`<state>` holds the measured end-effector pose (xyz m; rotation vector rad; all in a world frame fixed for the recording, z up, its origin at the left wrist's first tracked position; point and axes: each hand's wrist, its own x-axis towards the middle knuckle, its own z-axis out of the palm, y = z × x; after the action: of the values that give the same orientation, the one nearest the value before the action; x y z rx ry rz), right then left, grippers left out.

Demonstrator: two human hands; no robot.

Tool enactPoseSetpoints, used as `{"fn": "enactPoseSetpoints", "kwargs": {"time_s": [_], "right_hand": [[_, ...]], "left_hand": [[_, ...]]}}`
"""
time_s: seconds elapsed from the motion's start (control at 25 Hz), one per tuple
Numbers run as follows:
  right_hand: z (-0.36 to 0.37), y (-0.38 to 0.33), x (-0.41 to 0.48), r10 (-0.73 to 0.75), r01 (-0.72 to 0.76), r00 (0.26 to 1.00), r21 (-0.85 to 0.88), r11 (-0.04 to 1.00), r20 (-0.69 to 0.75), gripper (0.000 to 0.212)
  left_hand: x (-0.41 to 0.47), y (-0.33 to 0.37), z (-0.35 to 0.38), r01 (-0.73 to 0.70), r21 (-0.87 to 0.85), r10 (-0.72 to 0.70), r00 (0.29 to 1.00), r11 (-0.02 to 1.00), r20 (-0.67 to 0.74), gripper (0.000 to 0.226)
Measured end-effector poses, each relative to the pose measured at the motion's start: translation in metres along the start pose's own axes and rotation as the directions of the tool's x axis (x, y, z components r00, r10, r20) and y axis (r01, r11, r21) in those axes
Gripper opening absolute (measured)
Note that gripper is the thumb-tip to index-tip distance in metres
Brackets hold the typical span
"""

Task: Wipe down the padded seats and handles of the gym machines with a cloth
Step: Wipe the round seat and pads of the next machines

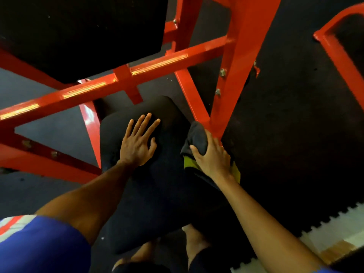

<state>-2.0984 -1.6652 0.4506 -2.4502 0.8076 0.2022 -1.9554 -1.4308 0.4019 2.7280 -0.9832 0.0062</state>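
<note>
A black padded seat of a red-framed gym machine fills the centre of the head view. My left hand lies flat on the seat's far part, fingers straight and spread. My right hand grips a dark grey cloth with a yellow-green edge, bunched against the seat's right side where a red upright meets it. Part of the cloth is hidden under my hand and wrist.
Red frame bars cross above the seat, and a second black pad sits at the top left. Another red frame stands at the right. Dark rubber floor matting ends in an interlocking edge at the lower right. My bare feet show below the seat.
</note>
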Motion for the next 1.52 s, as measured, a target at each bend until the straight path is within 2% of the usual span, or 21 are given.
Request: {"fn": "enactPoseSetpoints", "kwargs": {"time_s": [0.08,0.2,0.32,0.4,0.56,0.68,0.76,0.88,1.0,1.12,1.2,1.28,1.4,1.48,1.52], "right_hand": [[0.001,-0.01,0.018,0.009,-0.01,1.0,-0.033,0.999,-0.004,0.076],[0.021,-0.065,0.073,-0.092,0.093,0.995,-0.033,0.995,0.034,0.072],[0.035,-0.107,0.12,-0.117,0.118,0.99,-0.011,0.993,0.074,0.068],[0.034,-0.097,0.11,-0.124,0.127,0.991,-0.055,0.99,0.06,0.07],[0.024,-0.04,0.038,-0.258,0.237,0.958,-0.163,0.958,-0.123,0.074],[0.032,-0.049,0.049,-0.211,0.178,0.965,-0.197,0.964,-0.157,0.066],[0.045,-0.084,0.084,-0.191,0.167,0.975,-0.197,0.966,-0.11,0.064],[0.064,-0.142,0.139,-0.251,0.25,0.968,-0.206,0.946,0.025,0.062],[0.066,-0.141,0.131,-0.412,0.402,0.911,-0.297,0.866,0.031,0.061],[0.055,-0.086,0.065,-0.649,0.62,0.76,-0.335,0.709,0.033,0.064],[0.048,-0.062,0.051,-0.699,0.678,0.711,-0.328,0.658,0.068,0.063],[0.048,-0.071,0.074,-0.62,0.599,0.782,-0.354,0.718,0.066,0.062],[0.055,-0.12,0.125,-0.373,0.368,0.927,-0.256,0.894,0.028,0.058],[0.066,-0.159,0.149,-0.27,0.275,0.961,-0.237,0.932,0.053,0.055],[0.072,-0.175,0.151,-0.284,0.295,0.956,-0.26,0.919,0.078,0.054]], "left_hand": [[0.0,0.0,0.0,0.033,-0.004,-0.033,0.999,0.999,0.005,0.068],[-0.005,-0.001,0.004,0.122,0.0,-0.122,0.993,0.993,-0.001,0.067],[-0.006,-0.004,0.007,0.199,-0.004,-0.199,0.98,0.98,-0.019,0.065],[-0.006,-0.003,0.006,0.247,-0.01,-0.247,0.969,0.969,-0.014,0.065],[-0.009,0.002,0.004,0.378,-0.025,-0.378,0.926,0.926,0.001,0.065],[-0.009,0.003,0.004,0.4,-0.044,-0.4,0.917,0.916,0.01,0.064],[-0.01,0.003,0.005,0.395,-0.044,-0.396,0.918,0.917,0.001,0.064],[-0.009,0.002,0.006,0.391,-0.05,-0.392,0.919,0.919,-0.029,0.063],[-0.009,0.002,0.008,0.398,-0.039,-0.4,0.916,0.916,-0.037,0.064],[-0.008,0.001,0.009,0.421,-0.011,-0.422,0.906,0.907,-0.044,0.067],[-0.008,0.001,0.009,0.449,-0.015,-0.449,0.893,0.894,-0.037,0.067],[-0.008,0.003,0.009,0.475,-0.037,-0.476,0.879,0.879,-0.028,0.066],[-0.009,0.0,0.011,0.504,-0.047,-0.506,0.862,0.862,-0.032,0.065],[-0.006,-0.002,0.014,0.518,-0.059,-0.521,0.852,0.853,-0.049,0.065],[-0.006,-0.002,0.015,0.532,-0.057,-0.535,0.843,0.845,-0.059,0.064]]}}
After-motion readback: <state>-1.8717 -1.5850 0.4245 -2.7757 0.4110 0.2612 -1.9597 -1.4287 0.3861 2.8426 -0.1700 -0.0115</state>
